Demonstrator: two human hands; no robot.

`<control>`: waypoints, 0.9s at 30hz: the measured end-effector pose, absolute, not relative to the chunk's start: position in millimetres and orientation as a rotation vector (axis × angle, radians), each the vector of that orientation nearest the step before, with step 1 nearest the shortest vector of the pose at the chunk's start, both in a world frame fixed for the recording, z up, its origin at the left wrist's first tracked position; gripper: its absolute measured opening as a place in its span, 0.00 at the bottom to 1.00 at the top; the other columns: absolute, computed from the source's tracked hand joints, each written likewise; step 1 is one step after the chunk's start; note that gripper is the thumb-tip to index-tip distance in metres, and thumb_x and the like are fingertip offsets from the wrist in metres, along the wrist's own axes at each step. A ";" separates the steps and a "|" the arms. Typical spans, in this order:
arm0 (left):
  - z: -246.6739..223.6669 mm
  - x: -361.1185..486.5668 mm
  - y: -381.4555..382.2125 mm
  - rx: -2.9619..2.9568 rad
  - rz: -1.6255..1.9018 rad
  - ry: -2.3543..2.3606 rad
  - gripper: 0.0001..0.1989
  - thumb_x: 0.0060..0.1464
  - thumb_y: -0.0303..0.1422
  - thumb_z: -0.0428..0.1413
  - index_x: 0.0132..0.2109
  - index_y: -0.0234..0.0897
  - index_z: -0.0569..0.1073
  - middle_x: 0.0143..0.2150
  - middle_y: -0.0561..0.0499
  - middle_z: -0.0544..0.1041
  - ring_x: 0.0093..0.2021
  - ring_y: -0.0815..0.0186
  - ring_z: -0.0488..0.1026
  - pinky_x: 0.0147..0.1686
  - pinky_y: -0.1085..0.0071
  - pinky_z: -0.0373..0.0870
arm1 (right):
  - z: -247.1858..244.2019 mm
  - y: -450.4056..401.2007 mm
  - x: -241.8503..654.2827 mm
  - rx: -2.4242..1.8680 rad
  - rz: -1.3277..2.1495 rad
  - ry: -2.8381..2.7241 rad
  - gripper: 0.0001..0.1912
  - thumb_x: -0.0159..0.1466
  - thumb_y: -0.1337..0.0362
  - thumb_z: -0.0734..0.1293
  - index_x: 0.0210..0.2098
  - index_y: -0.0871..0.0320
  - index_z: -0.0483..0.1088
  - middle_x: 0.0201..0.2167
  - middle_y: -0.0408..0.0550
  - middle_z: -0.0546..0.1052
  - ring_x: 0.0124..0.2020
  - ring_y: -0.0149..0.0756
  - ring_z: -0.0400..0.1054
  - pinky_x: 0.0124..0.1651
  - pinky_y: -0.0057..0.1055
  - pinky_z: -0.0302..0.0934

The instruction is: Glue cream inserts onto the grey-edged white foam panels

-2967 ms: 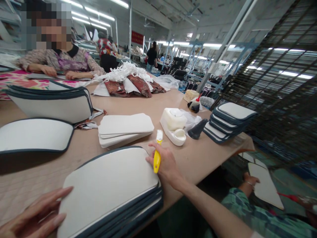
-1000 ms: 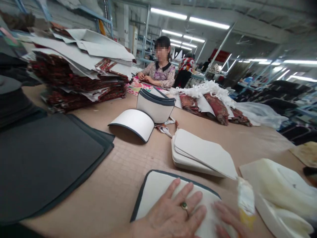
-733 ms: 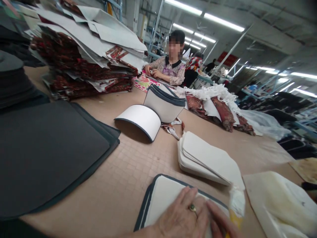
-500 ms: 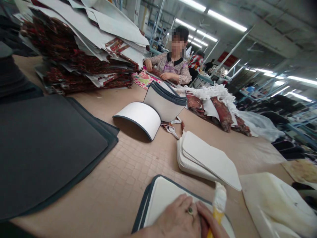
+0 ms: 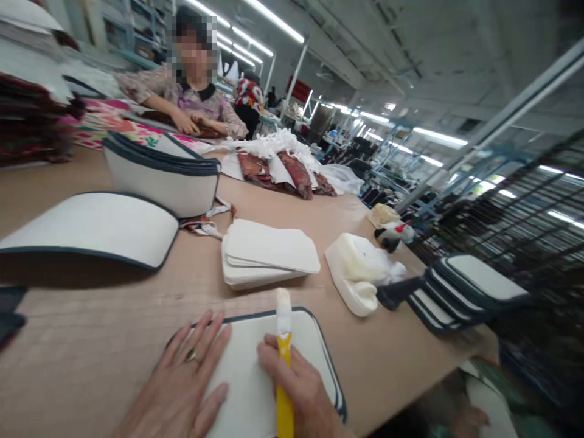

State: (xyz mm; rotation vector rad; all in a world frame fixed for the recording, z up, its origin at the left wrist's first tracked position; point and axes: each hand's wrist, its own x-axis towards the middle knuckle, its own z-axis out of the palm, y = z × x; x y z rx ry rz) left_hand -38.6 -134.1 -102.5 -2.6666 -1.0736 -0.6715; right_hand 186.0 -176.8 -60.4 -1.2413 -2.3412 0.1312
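In the head view, a white board with a dark edge (image 5: 246, 371) lies flat in front of me, with at least one more dark-edged layer under it. My left hand (image 5: 187, 371) rests on its left part, fingers stretched out, a ring on one finger. Over the right part, my right hand (image 5: 301, 383) is closed around a brush (image 5: 285, 365) with a yellow handle and white-coated bristles pointing away from me. Just beyond the board sits a stack of white rounded boards (image 5: 269, 246). Farther left, a curved white panel (image 5: 91, 225) stands arched on the table.
A curved stack of dark-edged panels (image 5: 159, 176) stands behind the arched one. A cut-open white plastic jug (image 5: 351, 274) is right of the white boards. Several dark-edged boards (image 5: 479, 286) are piled at the table's right edge. Across the table a person (image 5: 191, 91) handles brown material.
My view has swung to the right. My hands have moved apart: the left lies spread on the board's left side, and the right holds the brush farther right.
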 end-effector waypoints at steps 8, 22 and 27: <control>-85.7 -5.7 -128.8 -2.778 -0.575 -1.037 0.31 0.50 0.35 0.50 0.62 0.36 0.55 0.63 0.43 0.58 0.63 0.51 0.51 0.61 0.51 0.35 | -85.8 -187.4 217.9 -1.454 0.008 -2.025 0.23 0.59 0.73 0.60 0.54 0.63 0.62 0.48 0.62 0.73 0.52 0.42 0.66 0.51 0.34 0.63; -74.0 45.6 -121.8 -2.879 -0.412 -0.582 0.25 0.54 0.36 0.48 0.60 0.48 0.58 0.61 0.55 0.62 0.60 0.62 0.58 0.62 0.64 0.31 | -82.1 -216.7 280.0 -1.521 0.021 -1.428 0.14 0.58 0.76 0.62 0.41 0.56 0.68 0.41 0.50 0.77 0.46 0.38 0.70 0.47 0.32 0.66; -75.8 52.3 -125.2 -2.939 -0.635 -0.787 0.20 0.55 0.34 0.46 0.56 0.49 0.62 0.55 0.56 0.70 0.57 0.62 0.62 0.62 0.62 0.42 | -81.5 -217.7 274.0 -1.501 -0.021 -1.528 0.15 0.57 0.77 0.62 0.43 0.57 0.67 0.40 0.52 0.77 0.45 0.39 0.71 0.46 0.34 0.67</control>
